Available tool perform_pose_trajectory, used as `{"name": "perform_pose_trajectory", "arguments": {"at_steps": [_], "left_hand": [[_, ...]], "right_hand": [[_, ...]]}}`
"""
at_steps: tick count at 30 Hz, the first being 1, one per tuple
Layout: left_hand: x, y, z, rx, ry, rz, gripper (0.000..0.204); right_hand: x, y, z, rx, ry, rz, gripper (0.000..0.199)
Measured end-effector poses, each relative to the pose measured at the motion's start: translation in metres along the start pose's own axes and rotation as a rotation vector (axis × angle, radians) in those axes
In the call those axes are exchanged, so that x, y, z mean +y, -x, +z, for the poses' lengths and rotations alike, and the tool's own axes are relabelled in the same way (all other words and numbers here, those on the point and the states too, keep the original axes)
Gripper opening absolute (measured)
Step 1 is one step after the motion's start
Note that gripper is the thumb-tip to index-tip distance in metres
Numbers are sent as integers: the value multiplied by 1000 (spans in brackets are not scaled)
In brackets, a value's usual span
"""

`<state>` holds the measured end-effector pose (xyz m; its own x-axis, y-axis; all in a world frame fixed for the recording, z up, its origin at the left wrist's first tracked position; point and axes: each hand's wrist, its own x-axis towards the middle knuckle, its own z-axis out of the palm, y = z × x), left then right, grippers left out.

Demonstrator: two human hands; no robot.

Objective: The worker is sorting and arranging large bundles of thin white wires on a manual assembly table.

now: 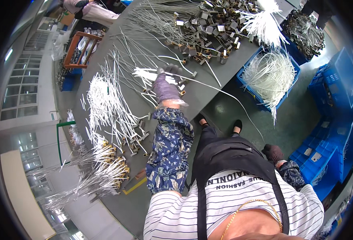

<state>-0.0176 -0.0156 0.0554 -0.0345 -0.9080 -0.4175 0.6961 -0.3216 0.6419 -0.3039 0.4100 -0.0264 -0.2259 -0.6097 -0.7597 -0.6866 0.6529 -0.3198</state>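
Note:
My left hand (167, 84), in a purple-grey glove, is over the grey table with its fingers curled around a bundle of white-sleeved wires (144, 74). Small metal-cased parts with brassy ends lie by its wrist. One long white wire (232, 96) runs from beside this hand over the table edge and thins toward my right side. Near that thin end, my right hand (273, 153) hangs low in a dark glove, fingers closed. Whether the wire's tip is in its fingers cannot be made out.
Metal-cased parts with wires (208, 28) pile up at the table's far side. White-sleeved wires (100, 100) spread on the left. A blue crate (240, 76) of white wires stands right of the table (208, 94). Blue bins (318, 160) stand farther right. Another person (92, 12) is far left.

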Motion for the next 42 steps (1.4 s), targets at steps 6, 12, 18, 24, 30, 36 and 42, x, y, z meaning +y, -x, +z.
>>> {"name": "perform_pose_trajectory", "arguments": {"at_steps": [6,12,18,24,30,36,42], "left_hand": [[-10,-5,-18,-717,329,-304,13],[-2,53,33,-184,-88,-180,23],[-28,24,-22,-44,-10,-32,36],[42,0,-7,-70,128,105,21],[-64,19,-59,-313,-242,-144,18],[-92,59,-34,-267,-108,-207,36],[-30,47,-31,-171,-771,350,22]], "right_hand": [[-24,-3,-25,21,259,-87,26],[-38,-15,-31,-56,129,-121,25],[-45,-16,-41,-204,-189,-219,18],[0,-31,-5,-214,-206,-293,20],[-47,-46,-15,-129,-64,-337,17],[-30,-71,-23,-6,-20,-670,12],[-218,-78,-78,-83,-653,-552,46]]}}
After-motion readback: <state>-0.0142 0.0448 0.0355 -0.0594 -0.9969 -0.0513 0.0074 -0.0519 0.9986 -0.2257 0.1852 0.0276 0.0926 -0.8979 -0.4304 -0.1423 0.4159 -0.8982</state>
